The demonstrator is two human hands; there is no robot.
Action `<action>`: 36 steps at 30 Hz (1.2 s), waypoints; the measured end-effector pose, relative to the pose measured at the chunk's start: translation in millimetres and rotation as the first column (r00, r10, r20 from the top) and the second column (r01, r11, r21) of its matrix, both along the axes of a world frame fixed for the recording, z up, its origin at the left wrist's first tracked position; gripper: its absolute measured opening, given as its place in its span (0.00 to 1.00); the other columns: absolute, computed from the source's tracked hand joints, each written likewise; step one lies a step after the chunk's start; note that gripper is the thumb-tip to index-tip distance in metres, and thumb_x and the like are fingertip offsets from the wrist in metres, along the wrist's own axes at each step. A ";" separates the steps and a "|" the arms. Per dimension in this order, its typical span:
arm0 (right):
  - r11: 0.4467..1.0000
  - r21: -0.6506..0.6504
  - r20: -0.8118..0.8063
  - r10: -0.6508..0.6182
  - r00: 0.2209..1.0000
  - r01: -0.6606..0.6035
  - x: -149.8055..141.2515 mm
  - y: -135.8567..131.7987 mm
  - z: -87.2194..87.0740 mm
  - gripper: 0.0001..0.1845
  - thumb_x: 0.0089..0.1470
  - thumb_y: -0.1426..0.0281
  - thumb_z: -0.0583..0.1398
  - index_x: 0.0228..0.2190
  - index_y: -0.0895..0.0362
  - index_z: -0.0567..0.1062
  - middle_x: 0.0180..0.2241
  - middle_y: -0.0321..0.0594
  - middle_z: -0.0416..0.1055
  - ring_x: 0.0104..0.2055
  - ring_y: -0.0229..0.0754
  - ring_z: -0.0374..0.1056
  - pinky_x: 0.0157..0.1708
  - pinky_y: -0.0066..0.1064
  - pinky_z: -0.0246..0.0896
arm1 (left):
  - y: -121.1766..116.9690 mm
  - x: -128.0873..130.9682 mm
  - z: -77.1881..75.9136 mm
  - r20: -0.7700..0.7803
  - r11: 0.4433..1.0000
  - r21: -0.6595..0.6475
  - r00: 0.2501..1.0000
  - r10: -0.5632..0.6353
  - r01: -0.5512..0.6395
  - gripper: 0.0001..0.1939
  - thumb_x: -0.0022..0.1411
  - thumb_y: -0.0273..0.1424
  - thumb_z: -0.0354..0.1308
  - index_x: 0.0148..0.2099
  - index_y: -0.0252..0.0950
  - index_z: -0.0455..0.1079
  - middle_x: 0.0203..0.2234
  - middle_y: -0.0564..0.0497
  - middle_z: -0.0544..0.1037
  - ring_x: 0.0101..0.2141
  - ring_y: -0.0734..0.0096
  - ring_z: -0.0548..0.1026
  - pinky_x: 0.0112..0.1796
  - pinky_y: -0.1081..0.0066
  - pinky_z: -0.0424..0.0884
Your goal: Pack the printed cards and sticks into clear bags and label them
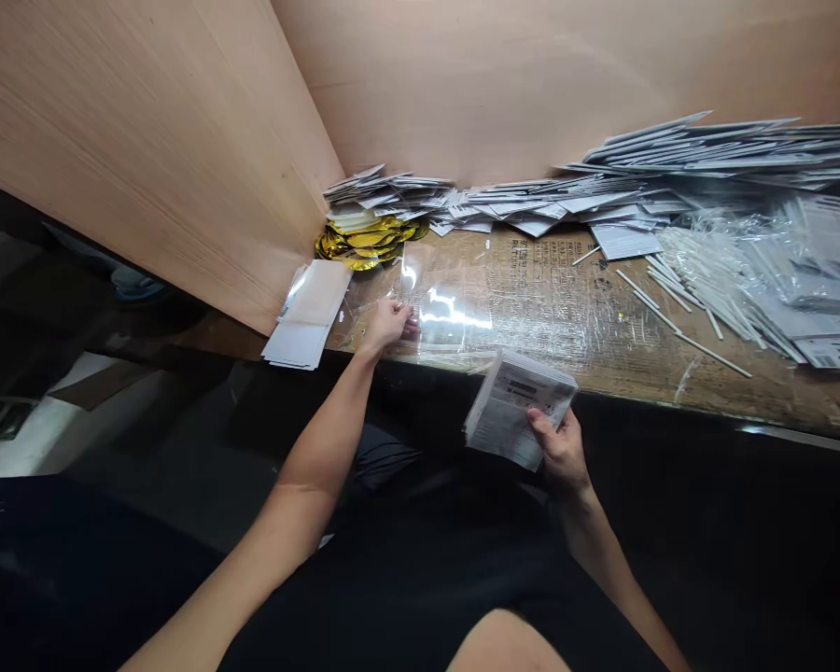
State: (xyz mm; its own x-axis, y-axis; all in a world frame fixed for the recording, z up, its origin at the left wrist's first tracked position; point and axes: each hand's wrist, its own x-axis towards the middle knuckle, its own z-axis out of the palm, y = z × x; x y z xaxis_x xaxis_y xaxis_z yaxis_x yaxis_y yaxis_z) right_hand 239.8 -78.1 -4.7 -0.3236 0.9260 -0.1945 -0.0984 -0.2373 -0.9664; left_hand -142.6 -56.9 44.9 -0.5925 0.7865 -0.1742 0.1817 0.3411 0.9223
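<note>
Above the front edge of the bench, my left hand is closed, fingers curled against the thumb. Whether anything small or clear sits in them cannot be made out. My right hand grips a stack of printed packets just in front of the bench, thumb on top and the other fingers underneath. White cards lie in a pile left of my left hand. Shiny gold foil pieces are heaped behind it, at the corner of the wooden panels.
Clear film covers the cardboard-topped bench. Flat packets pile up along the back wooden panel. White sticks and plastic-wrapped packs lie at the right. A wooden side panel stands at the left.
</note>
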 end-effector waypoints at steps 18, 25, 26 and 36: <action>0.725 -0.269 -0.351 0.539 0.766 -0.634 -26.7 42.9 20.5 0.32 0.45 0.55 0.81 0.45 0.63 0.85 0.44 0.51 0.86 0.42 0.50 0.83 0.46 0.37 0.78 | -5.2 113.2 1.7 0.536 0.939 0.090 0.779 -0.326 0.331 0.33 0.57 0.53 0.77 0.51 0.37 0.70 0.39 0.39 0.87 0.33 0.55 0.87 0.30 0.65 0.81; 0.768 -0.266 -0.292 0.512 0.808 -0.583 -8.7 48.2 23.9 0.33 0.46 0.56 0.81 0.48 0.62 0.85 0.47 0.50 0.86 0.44 0.50 0.83 0.49 0.38 0.77 | -8.5 126.9 1.6 0.631 0.961 0.102 0.730 -0.262 0.257 0.32 0.50 0.23 0.77 0.56 0.34 0.70 0.44 0.37 0.88 0.41 0.52 0.88 0.43 0.58 0.83; 0.764 -0.267 -0.287 0.520 0.805 -0.588 -7.5 48.5 24.6 0.33 0.46 0.56 0.81 0.49 0.62 0.85 0.47 0.50 0.86 0.44 0.50 0.83 0.49 0.38 0.77 | -5.9 131.1 1.3 0.619 0.972 0.086 0.752 -0.224 0.219 0.29 0.52 0.23 0.76 0.54 0.34 0.70 0.42 0.39 0.88 0.40 0.54 0.88 0.43 0.59 0.82; 0.763 -0.355 -0.065 0.556 0.828 -0.540 5.0 54.9 40.2 0.33 0.38 0.54 0.83 0.41 0.63 0.88 0.41 0.49 0.87 0.40 0.52 0.83 0.44 0.38 0.76 | 4.7 146.9 2.4 0.523 0.913 -0.003 0.778 -0.347 0.409 0.28 0.61 0.52 0.75 0.45 0.34 0.72 0.36 0.41 0.87 0.30 0.60 0.85 0.27 0.68 0.77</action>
State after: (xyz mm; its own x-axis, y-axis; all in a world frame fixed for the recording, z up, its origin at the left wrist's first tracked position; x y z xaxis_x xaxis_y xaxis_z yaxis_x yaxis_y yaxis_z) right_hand 244.9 -23.2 35.5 -0.7397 0.4625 -0.4888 0.1894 -0.5540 -0.8107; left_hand 4.3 -52.2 47.3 -0.0567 0.8857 -0.4607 -0.1584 0.4476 0.8801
